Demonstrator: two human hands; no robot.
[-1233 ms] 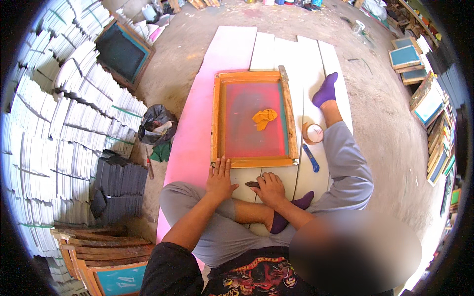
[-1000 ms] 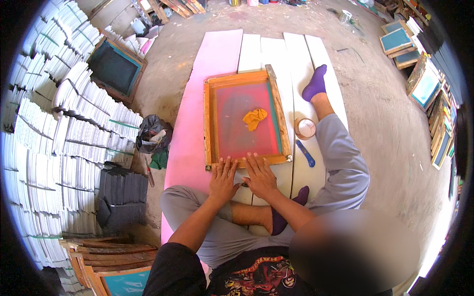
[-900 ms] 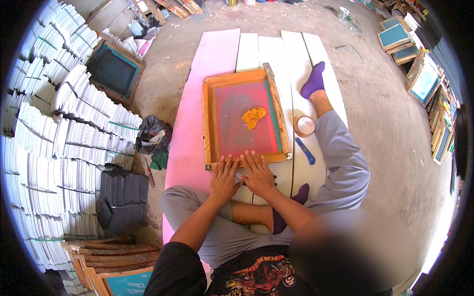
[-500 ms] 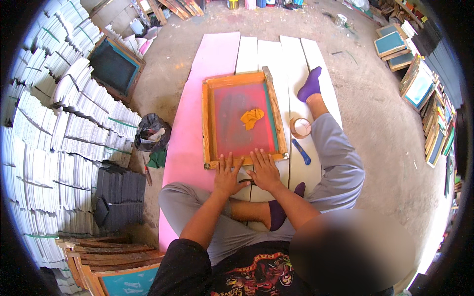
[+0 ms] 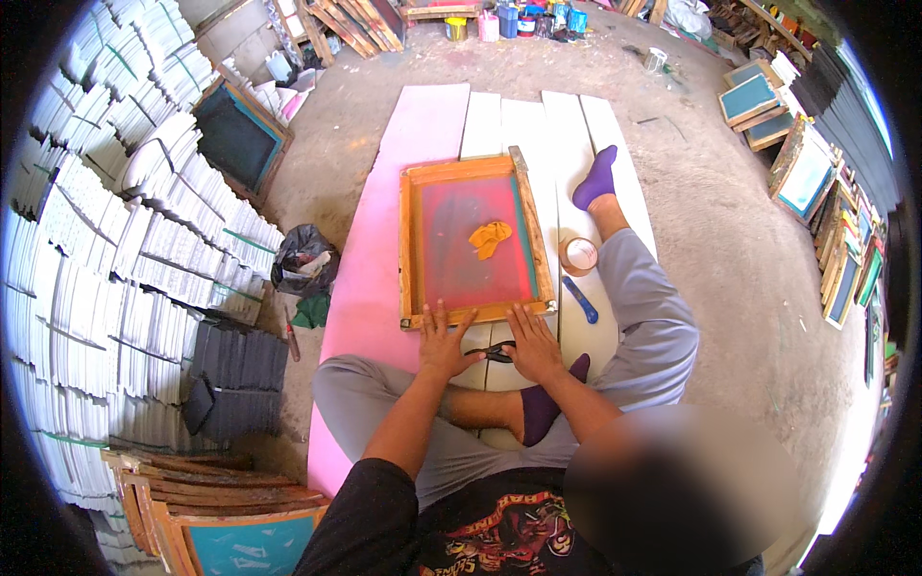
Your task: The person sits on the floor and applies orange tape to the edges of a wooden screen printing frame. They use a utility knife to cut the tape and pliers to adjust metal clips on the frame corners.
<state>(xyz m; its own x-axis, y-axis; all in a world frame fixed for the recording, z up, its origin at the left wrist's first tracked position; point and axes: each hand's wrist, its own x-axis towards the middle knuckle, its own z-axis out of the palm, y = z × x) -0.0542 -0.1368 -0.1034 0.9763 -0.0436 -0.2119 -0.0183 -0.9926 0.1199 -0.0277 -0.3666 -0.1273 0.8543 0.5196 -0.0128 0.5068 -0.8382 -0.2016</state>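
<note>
A wooden screen printing frame [image 5: 409, 240] with red mesh and a green edge lies on the boards in front of me. On its mesh sits a crumpled orange-yellow cloth [image 5: 489, 239]. My left hand [image 5: 445, 344] lies flat with fingers apart, its fingertips on the frame's near rail. Beside it, my right hand [image 5: 534, 344] rests the same way toward the rail's right end, holding nothing. Between my thumbs lies a black object [image 5: 497, 352], perhaps a pair of handles, partly hidden by my right hand.
A roll of tape [image 5: 580, 254] and a blue cutter knife [image 5: 581, 300] lie right of the frame. Stacks of white sheets [image 5: 77, 317] line the left, near a black plastic bag [image 5: 304, 259]. More screens [image 5: 802, 178] lean at the right; paint tins [image 5: 509, 21] stand at the back.
My right hand has shifted right along the near rail, away from my left hand, uncovering more of the black object. The view has tilted slightly, showing more of the back.
</note>
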